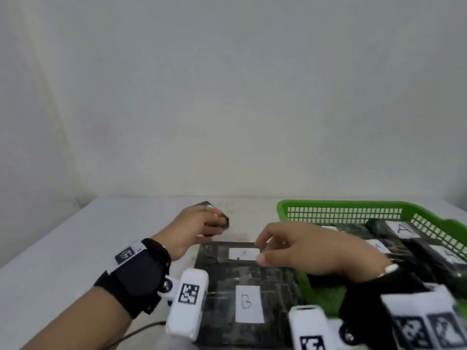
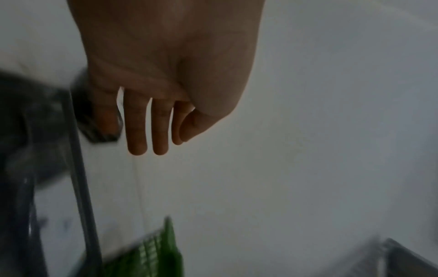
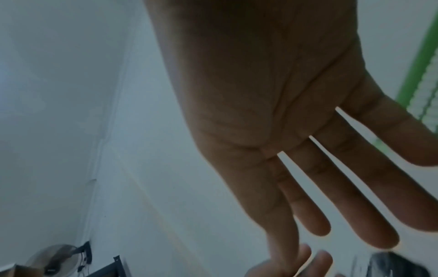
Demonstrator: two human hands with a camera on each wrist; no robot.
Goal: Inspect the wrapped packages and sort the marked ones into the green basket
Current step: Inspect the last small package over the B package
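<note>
The fingers (image 1: pixel 214 219) of the left hand (image 1: pixel 194 228) curl round a small dark package (image 1: pixel 222 222) at the far side of the worktop (image 1: pixel 75 238). The right hand (image 1: pixel 310 248) hovers released, fingers extended, just above the A package (image 1: pixel 243 253) and beside the green basket (image 1: pixel 341 208). The risks: that label is small and faint, so it could be misread, and the loosely held small package might slip.

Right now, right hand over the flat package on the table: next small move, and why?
Probably lower the right hand and pinch the far edge of the A-labelled package. Its relaxed fingers hold nothing, hovering above that label; the green basket beside it already holds A-labelled packages. The left hand grips a small dark package.
</note>
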